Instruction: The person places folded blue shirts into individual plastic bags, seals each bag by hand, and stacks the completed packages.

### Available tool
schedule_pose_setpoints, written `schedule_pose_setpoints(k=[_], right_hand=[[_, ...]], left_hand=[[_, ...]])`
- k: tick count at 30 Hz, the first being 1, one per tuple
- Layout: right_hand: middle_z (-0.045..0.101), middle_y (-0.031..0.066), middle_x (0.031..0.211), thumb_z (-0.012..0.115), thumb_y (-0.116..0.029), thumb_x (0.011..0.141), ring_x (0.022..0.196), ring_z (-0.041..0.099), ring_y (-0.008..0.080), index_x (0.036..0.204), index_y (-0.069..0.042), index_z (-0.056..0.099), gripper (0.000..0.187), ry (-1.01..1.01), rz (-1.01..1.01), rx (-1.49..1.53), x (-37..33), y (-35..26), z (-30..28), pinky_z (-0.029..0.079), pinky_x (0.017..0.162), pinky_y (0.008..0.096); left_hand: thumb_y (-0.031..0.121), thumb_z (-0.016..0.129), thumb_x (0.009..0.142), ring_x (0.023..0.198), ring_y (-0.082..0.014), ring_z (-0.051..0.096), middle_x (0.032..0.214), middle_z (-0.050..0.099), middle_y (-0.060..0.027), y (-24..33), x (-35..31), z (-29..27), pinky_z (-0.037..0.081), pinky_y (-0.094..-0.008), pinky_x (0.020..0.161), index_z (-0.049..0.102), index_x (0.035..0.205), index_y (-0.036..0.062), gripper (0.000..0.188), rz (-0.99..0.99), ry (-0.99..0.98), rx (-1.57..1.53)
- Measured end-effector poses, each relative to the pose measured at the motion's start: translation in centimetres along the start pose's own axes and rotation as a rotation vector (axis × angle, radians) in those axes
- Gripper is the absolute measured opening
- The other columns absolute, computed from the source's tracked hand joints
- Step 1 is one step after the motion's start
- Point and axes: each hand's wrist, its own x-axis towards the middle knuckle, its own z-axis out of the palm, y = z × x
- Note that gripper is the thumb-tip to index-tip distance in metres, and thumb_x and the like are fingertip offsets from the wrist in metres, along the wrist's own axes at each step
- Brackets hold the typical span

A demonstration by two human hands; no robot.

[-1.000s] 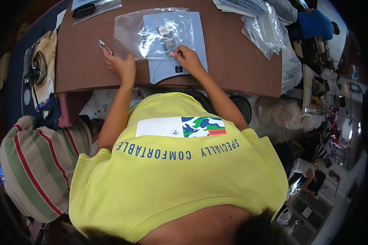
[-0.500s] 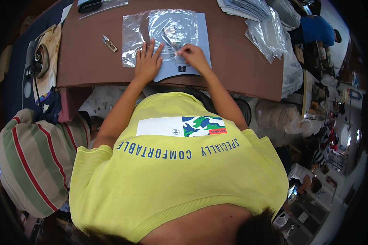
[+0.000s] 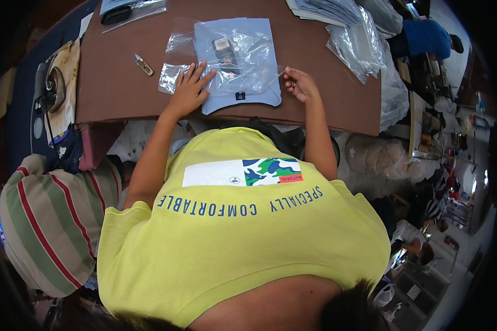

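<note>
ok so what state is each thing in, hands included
blue garment: folded, flat
clear plastic bag: wrinkled, laid over the garment
dark tag: flat on the garment
left hand: spread palm-down on bag's left side
right hand: half closed at bag's right edge, grip unclear
thread snips: lying loose, untouched
iron: set down on stained cloth

the folded garment (image 3: 221,102) was pale blue, the surface (image 3: 328,96) brown, the shirt (image 3: 240,243) yellow, its patch (image 3: 270,172) camouflage-patterned.

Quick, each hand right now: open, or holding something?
Left hand: open, fingers spread on the clear plastic bag.
Right hand: closed, fingertips seemingly pinching the bag's edge.
</note>
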Motion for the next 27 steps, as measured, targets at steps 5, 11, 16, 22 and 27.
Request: schedule_pose_setpoints(k=[5, 11, 16, 22, 27], right_hand=[[0.060, -0.0001, 0.081, 0.059, -0.032, 0.090, 0.064, 0.055, 0.0091, 0.098, -0.008, 0.061, 0.026, -0.018, 0.045, 0.040, -1.3, -1.7, -0.6, 0.044, 0.053, 0.0216], [0.061, 0.0013, 0.079, 0.057, -0.032, 0.090, 0.062, 0.055, 0.0074, 0.097, -0.006, 0.063, 0.027, 0.260, -0.459, -0.312, 0.2, -5.1, 3.6, 0.046, 0.055, 0.0214], [0.062, 0.0088, 0.077, 0.062, -0.036, 0.085, 0.067, 0.062, 0.0164, 0.093, -0.003, 0.063, 0.033, 0.039, -0.485, -0.711, 2.5, -3.6, 11.3, 0.048, 0.057, 0.0283], [0.056, 0.0210, 0.100, 0.069, -0.052, 0.072, 0.096, 0.057, 0.0363, 0.103, 0.002, 0.054, 0.065, 0.142, -0.649, -1.331, 2.0, 1.4, 15.4, 0.049, 0.074, 0.0421], [0.052, 0.0233, 0.104, 0.077, -0.040, 0.065, 0.099, 0.053, 0.0404, 0.105, 0.005, 0.050, 0.067, 0.192, -0.770, -1.431, 1.5, 2.4, 15.6, 0.049, 0.080, 0.0432]], left_hand=[[0.033, 0.063, 0.078, 0.135, -0.0294, 0.025, 0.143, 0.035, -0.0074, 1.7, 2.7, -3.8, 0.008, -0.0620, 0.106, 0.056, 0.118, 0.0185, 0.044, -0.123, -0.072, -0.078], [0.047, 0.063, 0.079, 0.131, -0.0312, 0.030, 0.136, 0.040, -0.0078, 4.2, 6.7, 0.3, 0.014, -0.0675, 0.101, 0.056, 0.113, 0.0185, 0.044, -0.082, 0.206, -0.035], [0.022, 0.054, 0.085, 0.125, -0.0284, 0.038, 0.126, 0.051, -0.0078, 4.1, 7.8, 1.4, 0.021, -0.0603, 0.100, 0.051, 0.116, 0.0124, 0.033, -0.159, 0.301, -0.413], [0.000, 0.047, 0.079, 0.109, -0.0270, 0.054, 0.115, 0.060, -0.0081, 1.0, 8.1, 1.9, 0.036, -0.0421, 0.094, 0.052, 0.117, 0.0098, 0.040, -0.107, 0.432, -0.474], [-0.007, 0.043, 0.076, 0.119, -0.0244, 0.047, 0.127, 0.054, -0.0051, 0.5, 7.1, 2.9, 0.031, -0.0435, 0.098, 0.054, 0.118, 0.0122, 0.047, 0.010, 0.463, -0.517]])
